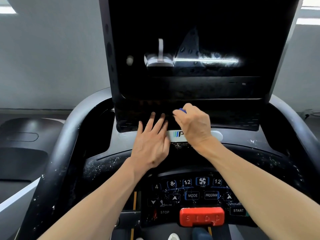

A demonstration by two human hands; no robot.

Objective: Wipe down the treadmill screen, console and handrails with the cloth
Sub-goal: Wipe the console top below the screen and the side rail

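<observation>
Cloth: only a small blue scrap of cloth (182,110) shows, poking out above the knuckles of the right hand (194,125); the rest is hidden inside the fist.
Right hand: fingers are curled round the blue cloth, pressing it against the glossy black panel (225,115) just under the screen.
Left hand: the left hand (152,144) lies flat with straight, spread fingers, holding nothing; its fingertips (153,115) touch the same black panel, just beside the right hand.
Screen: the large dark glossy treadmill screen (190,40) stands upright above both hands, unlit, showing a pale smeared reflection across its middle.
Logo strip: a white oval brand strip (216,135) sits below the panel, mostly covered by the two hands.
Console: the black control console with white-lettered buttons (192,195) lies under the forearms, speckled with white droplets or specks; MODE, PROGRAM and START can be read.
Stop button: a red rectangular stop button (201,216) sits at the near edge of the console, between the two forearms.
Handrails: the curved grey-black left handrail (57,158) and right handrail (294,118) flank the console, well apart from both hands; the left one is spotted with white specks.
Surroundings: a grey wall (52,58) stands behind the machine.
</observation>
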